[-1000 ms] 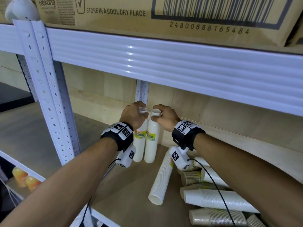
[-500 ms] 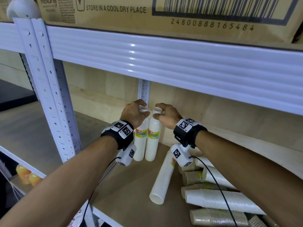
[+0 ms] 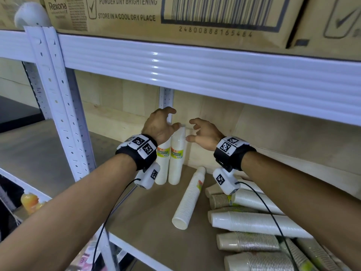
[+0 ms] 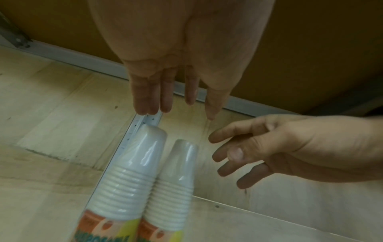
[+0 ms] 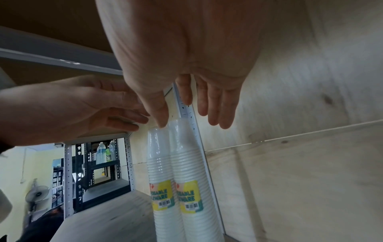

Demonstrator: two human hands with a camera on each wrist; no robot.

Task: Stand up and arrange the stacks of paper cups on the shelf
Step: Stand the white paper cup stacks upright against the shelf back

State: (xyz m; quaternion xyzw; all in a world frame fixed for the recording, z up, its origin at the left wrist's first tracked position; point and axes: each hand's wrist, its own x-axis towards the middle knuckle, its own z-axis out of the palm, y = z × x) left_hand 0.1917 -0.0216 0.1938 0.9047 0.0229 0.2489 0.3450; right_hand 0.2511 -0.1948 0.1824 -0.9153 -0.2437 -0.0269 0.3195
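Both the left hand (image 3: 159, 124) and right hand (image 3: 205, 133) hover with fingers spread, holding nothing, over two upright white wrapped paper-cup stacks (image 3: 172, 159) at the shelf's (image 3: 148, 222) back, while the nearest fallen white cup stack (image 3: 189, 198) lies below the right hand, its long axis front-to-back.

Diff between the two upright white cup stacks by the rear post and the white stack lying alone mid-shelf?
The two upright white cup stacks stand side by side at the perforated rear post; the lone white cup stack lies on its side, open end toward the camera. The upright pair touch each other; the lying stack sits apart. All are sleeved white cups with yellow labels.
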